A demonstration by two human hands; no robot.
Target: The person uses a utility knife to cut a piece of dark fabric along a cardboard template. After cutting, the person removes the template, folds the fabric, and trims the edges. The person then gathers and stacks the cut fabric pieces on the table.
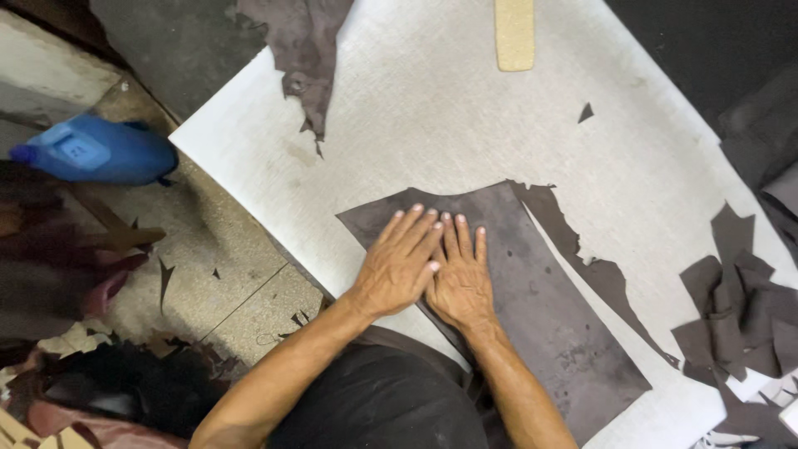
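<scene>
Across the white worktop (465, 108) lay a dark brown leather sheet (540, 308), running from centre toward 5 o'clock. Scrap offcuts (740, 308) were heaped at 3 o'clock. Left hand (399, 266) and right hand (460, 278) pressed flat on the sheet, fingers spread, gripping nothing, left partly overlapping right. Blue bottle (100, 150) at 9 o'clock.
</scene>
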